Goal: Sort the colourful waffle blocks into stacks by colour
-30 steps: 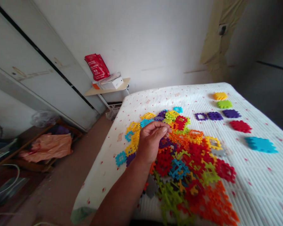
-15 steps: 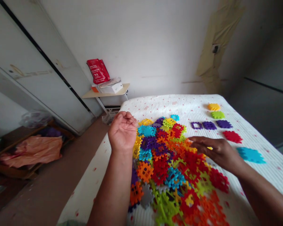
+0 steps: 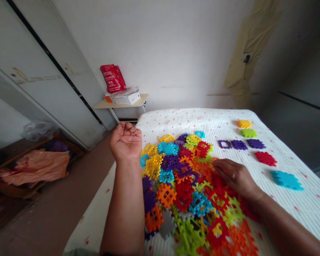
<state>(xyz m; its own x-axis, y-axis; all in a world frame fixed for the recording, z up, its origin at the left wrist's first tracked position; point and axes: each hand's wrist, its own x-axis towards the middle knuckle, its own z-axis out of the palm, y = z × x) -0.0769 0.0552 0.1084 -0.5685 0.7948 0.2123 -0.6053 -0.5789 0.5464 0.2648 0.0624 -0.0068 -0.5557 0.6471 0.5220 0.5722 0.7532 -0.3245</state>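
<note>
A heap of interlocking plastic building tiles (image 3: 184,188) in many colours covers the near part of the bed. My right hand (image 3: 237,177) lies low over the heap's right side, back up, its fingers bent together against orange and red tiles. What is under those fingers is hidden. To the left of the heap my left hand (image 3: 126,140) is raised palm up. Its fingers are loosely curled and the palm holds nothing. A yellow openwork tile (image 3: 153,167) is among the pieces nearest to it.
Sorted apart on the right lie a yellow stack (image 3: 244,123), a green one (image 3: 249,133), purple tiles (image 3: 239,144), a red tile stack (image 3: 266,158) and a blue one (image 3: 287,180). A small table (image 3: 101,104) with a red bag (image 3: 112,78) stands beyond the bed (image 3: 173,119).
My left hand has drifted left, uncovering yellow and blue tiles. My right hand has come down onto the heap, and its fingers have drawn together. The view has shifted slightly.
</note>
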